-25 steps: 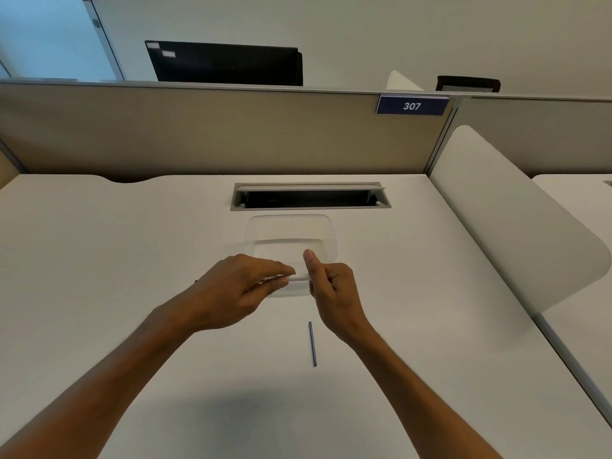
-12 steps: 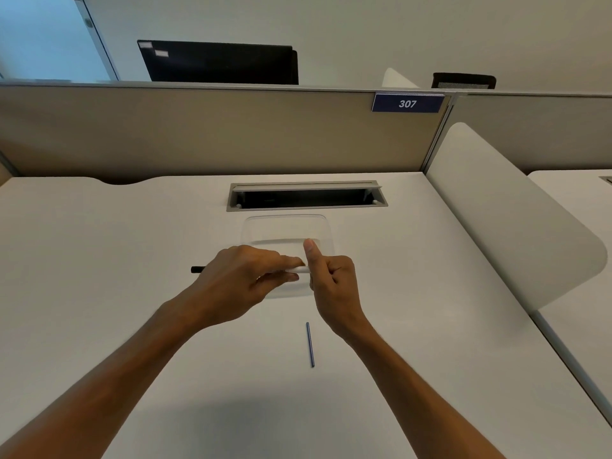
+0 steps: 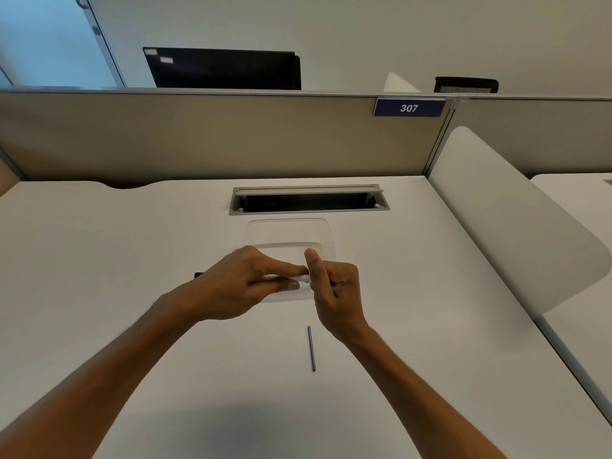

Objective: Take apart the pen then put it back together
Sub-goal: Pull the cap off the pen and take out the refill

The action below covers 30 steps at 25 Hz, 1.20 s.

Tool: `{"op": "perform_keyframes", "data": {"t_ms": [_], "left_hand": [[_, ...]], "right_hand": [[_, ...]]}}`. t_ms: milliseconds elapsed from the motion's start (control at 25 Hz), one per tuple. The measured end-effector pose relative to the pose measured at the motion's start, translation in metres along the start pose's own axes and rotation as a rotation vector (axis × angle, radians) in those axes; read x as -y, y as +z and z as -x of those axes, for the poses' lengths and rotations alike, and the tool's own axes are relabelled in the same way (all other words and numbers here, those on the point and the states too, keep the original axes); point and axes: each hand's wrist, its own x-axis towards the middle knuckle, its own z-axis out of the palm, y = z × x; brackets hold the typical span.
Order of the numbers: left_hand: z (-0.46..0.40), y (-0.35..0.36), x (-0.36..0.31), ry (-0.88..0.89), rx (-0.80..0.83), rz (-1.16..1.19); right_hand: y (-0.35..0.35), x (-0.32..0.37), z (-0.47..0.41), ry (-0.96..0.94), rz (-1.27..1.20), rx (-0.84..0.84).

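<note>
Pen barrel (image 3: 284, 277) lies left-right, left hand (image 3: 241, 286) gripping, right hand (image 3: 334, 286) pinching its end.

I get 1 view, from the head camera, looking forward and down across the white rectangular desk top (image 3: 99, 260) toward the beige fabric partition panel (image 3: 198, 137). Its wide angle sits close above both forearms.

Counter (image 3: 132, 260): smooth, matt white laminate. Tray (image 3: 288, 231): clear, glossy plastic; pen barrel (image 3: 299, 277): smooth white plastic; refill (image 3: 311, 347): thin blue plastic tube. Partition (image 3: 198, 137): matt beige cloth, with a metal-looking frame round the cable slot (image 3: 309, 190).
</note>
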Motion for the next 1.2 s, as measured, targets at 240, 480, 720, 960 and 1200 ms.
{"op": "perform_keyframes", "data": {"t_ms": [240,480,720,960,1200], "left_hand": [[0.003,0.005,0.0,-0.008,-0.031,-0.17],[0.004,0.004,-0.005,0.034,-0.085,-0.268],[0.006,-0.001,-0.009,0.088,-0.105,-0.271],[0.005,-0.003,-0.005,0.01,-0.027,-0.183],[0.008,-0.008,-0.004,-0.014,-0.008,-0.151]], "right_hand": [[0.0,-0.006,0.002,0.164,-0.006,0.02],[0.0,-0.003,-0.002,0.251,-0.017,0.053],[-0.001,-0.004,-0.002,0.235,-0.035,0.092],[-0.007,0.0,-0.005,0.172,0.023,0.097],[-0.008,0.005,-0.005,0.132,0.042,0.108]]}}
